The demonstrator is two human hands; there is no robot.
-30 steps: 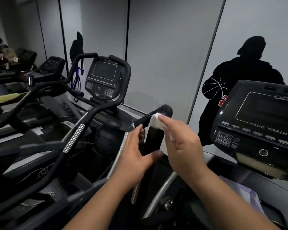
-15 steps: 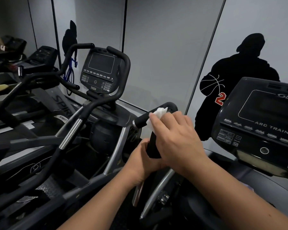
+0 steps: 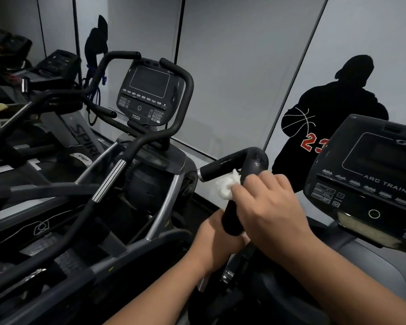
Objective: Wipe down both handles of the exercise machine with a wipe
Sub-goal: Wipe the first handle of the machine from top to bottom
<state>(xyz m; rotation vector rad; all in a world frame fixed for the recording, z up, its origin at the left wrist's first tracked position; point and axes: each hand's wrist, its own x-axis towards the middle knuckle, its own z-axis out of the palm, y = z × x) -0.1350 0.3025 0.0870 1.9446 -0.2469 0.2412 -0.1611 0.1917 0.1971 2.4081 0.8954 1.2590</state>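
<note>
A black bent handle (image 3: 253,160) of the Arc Trainer rises in the middle of the view, its top glistening wet. My right hand (image 3: 267,207) wraps round the handle's upright part just below the bend and holds a crumpled white wipe (image 3: 225,186) against it. My left hand (image 3: 217,235) grips the same handle lower down, partly hidden behind the handle and my right hand. The machine's console (image 3: 370,181) sits at the right. Its other handle is out of view.
A second trainer with a console (image 3: 148,92) and curved black handlebars (image 3: 183,102) stands close on the left, with more machines (image 3: 56,64) behind it. Grey wall panels carry a black silhouette decal (image 3: 333,109) numbered 23.
My right hand slid down the handle with the wipe, from its top end to below the bend. My left hand moved lower and closed round the handle. The view shifted closer.
</note>
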